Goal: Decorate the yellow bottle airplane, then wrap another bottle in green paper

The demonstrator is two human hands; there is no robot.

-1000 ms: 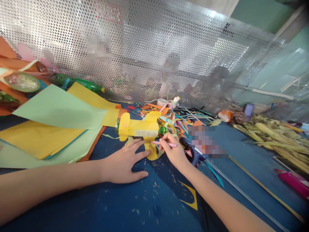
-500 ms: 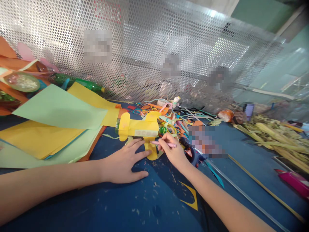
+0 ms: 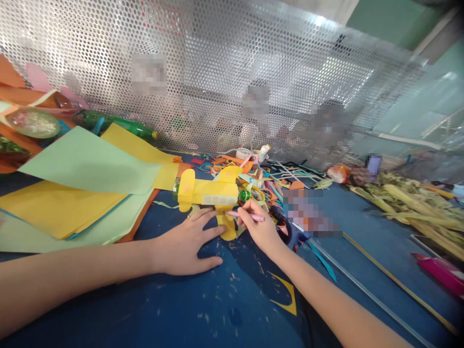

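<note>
Head view, screen: silver sheet pierced with rows of round holes (image 3: 203, 58), spanning the upper part behind everything else.
Worktop: broad dark blue worktop (image 3: 174, 314), marked with pale scuffs near the person.
Paper sheets: overlapping flat sheets on the left, a mint-green sheet (image 3: 90, 162) uppermost at the back and a yellow sheet (image 3: 61, 208) in front of it.
Husks: heap of dry yellow-green husks (image 3: 409, 203) at the far right.
Strips: tangle of thin, many-coloured paper strips (image 3: 235, 162) between the wrapped bottle and the screen.
Left hand: left hand (image 3: 188, 246) lies palm down, fingers spread, the foremost tips at the paper wing, the thumb apart from it on the worktop.
Right hand: right hand (image 3: 261, 229) pinches the pen between its fingers, just beyond the wing.
Bottle: green plastic bottle wrapped in yellow paper (image 3: 195, 191), lying on its side at the centre, beyond both hands, its green neck end pointing right; a pale strip with round shapes runs along its near side.
Wing: rounded yellow paper wing (image 3: 228, 232), reaching from the bottle toward the person.
Offcut: curved yellow paper scrap (image 3: 292, 297), near the right forearm.
Pen: slim pink pen (image 3: 258, 218), nearly level, its tip end over the wing; whether it touches cannot be told.
</note>
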